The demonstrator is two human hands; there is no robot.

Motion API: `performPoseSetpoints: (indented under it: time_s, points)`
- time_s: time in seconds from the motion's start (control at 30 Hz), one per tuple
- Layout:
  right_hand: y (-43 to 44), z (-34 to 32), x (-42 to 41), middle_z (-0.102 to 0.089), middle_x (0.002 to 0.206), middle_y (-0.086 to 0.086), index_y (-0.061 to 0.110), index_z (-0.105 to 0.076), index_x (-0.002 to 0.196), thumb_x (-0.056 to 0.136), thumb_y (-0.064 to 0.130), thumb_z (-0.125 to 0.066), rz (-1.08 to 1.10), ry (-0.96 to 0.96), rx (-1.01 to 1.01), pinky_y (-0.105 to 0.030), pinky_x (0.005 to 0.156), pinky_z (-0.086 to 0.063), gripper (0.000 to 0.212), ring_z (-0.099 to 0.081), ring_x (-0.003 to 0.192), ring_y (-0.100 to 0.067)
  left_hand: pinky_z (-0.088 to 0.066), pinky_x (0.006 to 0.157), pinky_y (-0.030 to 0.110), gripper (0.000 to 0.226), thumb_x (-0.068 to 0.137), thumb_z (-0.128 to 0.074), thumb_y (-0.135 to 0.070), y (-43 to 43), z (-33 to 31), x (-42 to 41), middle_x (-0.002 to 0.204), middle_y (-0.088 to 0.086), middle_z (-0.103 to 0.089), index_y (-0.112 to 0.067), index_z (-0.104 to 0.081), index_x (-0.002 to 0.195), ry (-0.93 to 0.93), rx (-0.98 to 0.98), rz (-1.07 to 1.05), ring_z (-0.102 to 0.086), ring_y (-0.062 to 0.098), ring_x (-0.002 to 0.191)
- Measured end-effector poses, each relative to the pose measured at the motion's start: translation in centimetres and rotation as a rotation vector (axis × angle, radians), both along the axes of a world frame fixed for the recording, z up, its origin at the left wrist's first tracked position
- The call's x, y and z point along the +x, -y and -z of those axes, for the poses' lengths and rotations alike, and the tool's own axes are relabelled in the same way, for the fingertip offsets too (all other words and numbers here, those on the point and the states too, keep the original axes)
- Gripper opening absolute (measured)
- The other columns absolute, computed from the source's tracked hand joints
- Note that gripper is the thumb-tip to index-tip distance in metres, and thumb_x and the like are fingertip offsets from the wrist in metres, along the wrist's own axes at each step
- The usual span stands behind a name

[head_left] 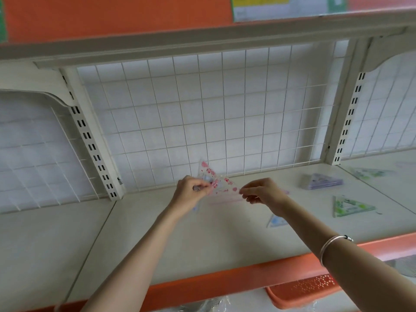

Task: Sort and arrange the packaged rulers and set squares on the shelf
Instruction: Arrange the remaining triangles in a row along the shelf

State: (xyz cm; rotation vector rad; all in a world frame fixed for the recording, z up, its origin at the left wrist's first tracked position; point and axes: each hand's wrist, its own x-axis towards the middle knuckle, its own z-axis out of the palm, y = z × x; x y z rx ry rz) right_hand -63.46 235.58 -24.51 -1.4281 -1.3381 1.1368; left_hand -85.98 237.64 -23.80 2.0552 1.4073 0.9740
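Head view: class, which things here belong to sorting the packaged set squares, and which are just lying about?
Part of the job: pink set square, pinched by the left hand and right hand; purple stack; green set square; blue set square; shelf.

Just lying about: orange basket below the shelf; poster above; bracelet.

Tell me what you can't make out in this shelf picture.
All head view.
- Print on the pink set square: motion-blurred, unreadable.
- Part of the blue packet: behind the right forearm.
- Count of the purple stack: too blurred.
- Rest of the orange basket: behind the shelf lip and forearm; contents unseen.
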Motion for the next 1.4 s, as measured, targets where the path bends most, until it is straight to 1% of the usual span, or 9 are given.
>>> performPoseSetpoints:
  time_s: [0.07, 0.17, 0.33, 0.47, 0.6, 0.73, 0.93, 1.17, 1.4]
  points:
    - [0.0, -0.4, 1.4, -0.067, 0.074, -0.013, -0.003, -0.071, 0.089, 0.082, 0.001, -0.067, 0.013, -0.018, 0.013, -0.020, 0.061, -0.052, 0.008, -0.059, 0.062, -0.016, -0.034, 0.063, 0.002, 0.010, 0.086, -0.068, -0.014, -0.1, -0.5, 1.4, 0.075, -0.017, -0.051, -0.007, -0.074, 0.091, 0.008, -0.020, -0.004, -0.047, -0.006, 0.070]
    - [0.1, -0.7, 3.3, -0.069, 0.076, -0.008, 0.003, -0.072, 0.087, 0.081, 0.004, -0.071, 0.041, 0.051, 0.112, -0.016, 0.060, -0.050, 0.006, -0.061, 0.064, -0.013, -0.040, 0.061, 0.012, 0.009, 0.086, -0.068, -0.015, -0.5, -1.0, 3.6, 0.076, -0.015, -0.057, -0.009, -0.073, 0.092, 0.102, -0.141, 0.000, -0.048, -0.005, 0.064]
    - [-0.1, -1.2, 6.1, -0.068, 0.080, 0.003, 0.011, -0.073, 0.095, 0.075, 0.010, -0.078, 0.015, 0.567, 0.402, -0.010, 0.064, -0.047, 0.021, -0.060, 0.069, -0.008, -0.040, 0.059, 0.016, 0.019, 0.086, -0.069, -0.018, -0.8, -1.3, 7.7, 0.082, -0.008, -0.060, -0.007, -0.071, 0.101, 0.133, -0.300, -0.077, -0.049, 0.000, 0.067]
    - [-0.2, -1.4, 7.9, -0.068, 0.094, -0.004, 0.010, -0.067, 0.112, 0.078, 0.013, -0.075, -0.071, 0.804, 0.474, -0.026, 0.079, -0.051, 0.034, -0.061, 0.079, -0.014, -0.041, 0.060, 0.020, 0.020, 0.084, -0.072, -0.021, -1.2, -1.1, 10.3, 0.088, -0.001, -0.065, -0.008, -0.072, 0.099, 0.179, -0.363, -0.130, -0.055, 0.009, 0.078]
    - [-0.6, -1.2, 9.7, -0.070, 0.104, -0.009, 0.009, -0.066, 0.118, 0.083, 0.014, -0.070, -0.058, 0.848, 0.470, -0.026, 0.084, -0.048, 0.036, -0.064, 0.091, -0.020, -0.036, 0.053, 0.019, 0.017, 0.081, -0.075, -0.021, -1.4, -1.0, 12.4, 0.074, 0.003, -0.062, -0.009, -0.074, 0.093, 0.178, -0.386, -0.151, -0.047, 0.011, 0.058]
    - [-1.3, -0.9, 11.0, -0.070, 0.106, -0.011, 0.006, -0.064, 0.119, 0.082, 0.015, -0.073, -0.068, 0.847, 0.378, -0.025, 0.089, -0.049, 0.040, -0.066, 0.096, -0.021, -0.038, 0.067, 0.026, 0.016, 0.085, -0.068, -0.024, -1.5, -0.9, 13.5, 0.063, 0.004, -0.054, -0.012, -0.075, 0.078, 0.041, -0.276, -0.205, -0.049, 0.018, 0.067]
    - [-3.0, -0.6, 13.1, -0.071, 0.104, -0.013, 0.001, -0.068, 0.109, 0.075, 0.012, -0.079, -0.085, 0.854, 0.189, -0.025, 0.082, -0.051, 0.037, -0.067, 0.092, -0.023, -0.039, 0.102, 0.031, 0.029, 0.093, -0.051, -0.006, -1.9, -0.4, 13.5, 0.115, 0.008, -0.068, -0.020, -0.075, 0.101, -0.133, -0.223, -0.244, -0.054, 0.026, 0.117]
    - [-4.3, -0.3, 13.0, -0.072, 0.098, -0.008, 0.006, -0.073, 0.096, 0.073, 0.011, -0.079, -0.153, 0.888, 0.095, -0.020, 0.069, -0.051, 0.024, -0.065, 0.080, -0.017, -0.043, 0.078, 0.018, 0.024, 0.090, -0.056, -0.003, -2.2, -0.2, 13.5, 0.123, 0.003, -0.063, -0.017, -0.075, 0.093, -0.020, -0.259, -0.229, -0.059, 0.021, 0.110]
    - [-4.9, -0.9, 12.6, -0.070, 0.102, -0.006, 0.007, -0.070, 0.105, 0.080, 0.013, -0.074, -0.149, 0.742, 0.172, -0.010, 0.067, -0.042, 0.026, -0.058, 0.079, -0.009, -0.047, 0.068, 0.029, 0.022, 0.086, -0.061, -0.005, -2.4, -0.1, 13.4, 0.106, -0.002, -0.059, -0.022, -0.054, 0.075, 0.063, -0.275, -0.198, -0.057, 0.021, 0.093]
